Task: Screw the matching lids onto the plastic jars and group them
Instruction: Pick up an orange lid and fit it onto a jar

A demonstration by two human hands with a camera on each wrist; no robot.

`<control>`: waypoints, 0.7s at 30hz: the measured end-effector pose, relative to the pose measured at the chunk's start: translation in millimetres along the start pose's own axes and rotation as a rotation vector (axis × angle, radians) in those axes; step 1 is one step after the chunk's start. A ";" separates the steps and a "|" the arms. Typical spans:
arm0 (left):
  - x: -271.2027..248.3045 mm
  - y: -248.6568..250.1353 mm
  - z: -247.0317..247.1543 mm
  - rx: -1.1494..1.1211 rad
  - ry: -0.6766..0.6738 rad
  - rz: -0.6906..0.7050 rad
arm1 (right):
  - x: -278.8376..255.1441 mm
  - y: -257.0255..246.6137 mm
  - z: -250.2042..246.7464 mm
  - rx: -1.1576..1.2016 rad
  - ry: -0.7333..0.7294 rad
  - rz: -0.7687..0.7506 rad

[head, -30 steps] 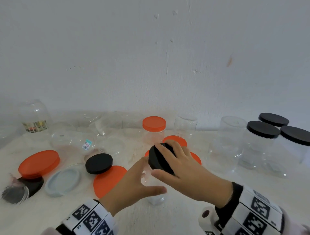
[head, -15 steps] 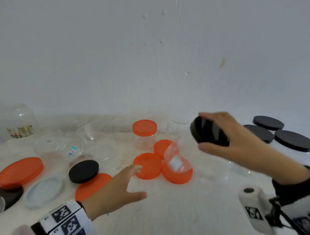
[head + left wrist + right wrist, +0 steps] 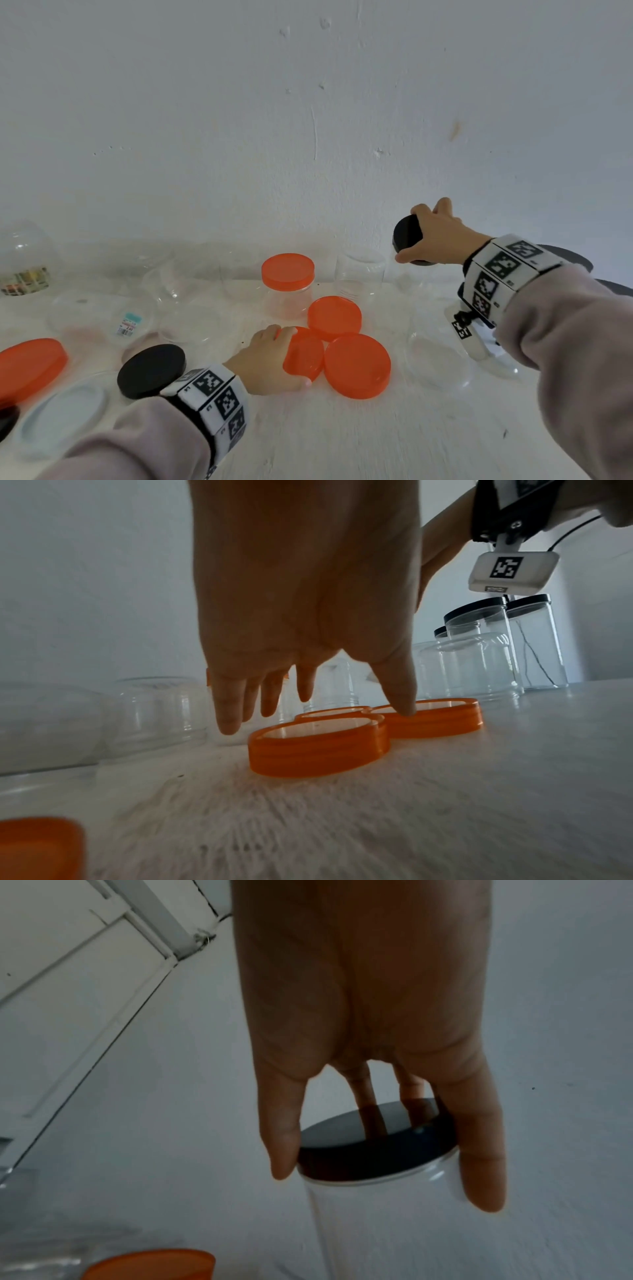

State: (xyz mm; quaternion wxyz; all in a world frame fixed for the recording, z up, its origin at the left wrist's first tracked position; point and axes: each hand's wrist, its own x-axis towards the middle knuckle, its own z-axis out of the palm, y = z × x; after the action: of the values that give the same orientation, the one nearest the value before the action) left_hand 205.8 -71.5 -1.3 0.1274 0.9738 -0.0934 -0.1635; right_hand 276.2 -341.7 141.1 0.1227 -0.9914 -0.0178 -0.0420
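Observation:
My right hand (image 3: 431, 236) grips the black lid (image 3: 406, 234) of a clear jar (image 3: 377, 1218) and holds it up at the back right, near the wall. In the right wrist view the fingers (image 3: 479, 1164) curl round that black lid (image 3: 369, 1137). My left hand (image 3: 294, 356) is spread over an orange lid (image 3: 306, 354), one of three in a cluster in the middle. The left wrist view shows its fingers (image 3: 227, 718) straight beside this orange lid (image 3: 318, 748), which lies flat, while the thumb touches the lid behind (image 3: 441, 721).
An orange-lidded jar (image 3: 287, 277) stands behind the cluster, with open clear jars (image 3: 359, 274) along the wall. A loose black lid (image 3: 150, 370), a big orange lid (image 3: 30, 363) and a pale lid (image 3: 61, 414) lie at the left. Black-lidded jars (image 3: 527, 642) stand at the right.
My right hand carried the black-lidded jar from the middle to the back right. My left hand let go of the jar and moved forward onto the orange lids.

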 end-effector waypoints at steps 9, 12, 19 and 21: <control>4.4 4.5 0.9 0.013 -0.039 -0.085 | 25.7 2.0 12.0 -0.270 -0.104 0.052; 5.6 3.2 -0.1 0.005 -0.050 -0.090 | 31.6 2.9 15.7 -0.317 -0.133 0.086; 5.6 0.8 0.5 -0.020 -0.038 -0.064 | 52.1 4.1 18.4 -0.340 -0.147 0.166; 5.8 0.2 0.6 -0.025 -0.037 -0.061 | 59.7 5.9 20.0 -0.326 -0.139 0.180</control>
State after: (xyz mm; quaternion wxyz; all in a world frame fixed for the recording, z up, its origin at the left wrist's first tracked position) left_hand 211.0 -73.2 -3.5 0.1329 0.9713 -0.0638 -0.1867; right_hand 337.5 -341.1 125.6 -0.0377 -0.9963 0.0694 0.0352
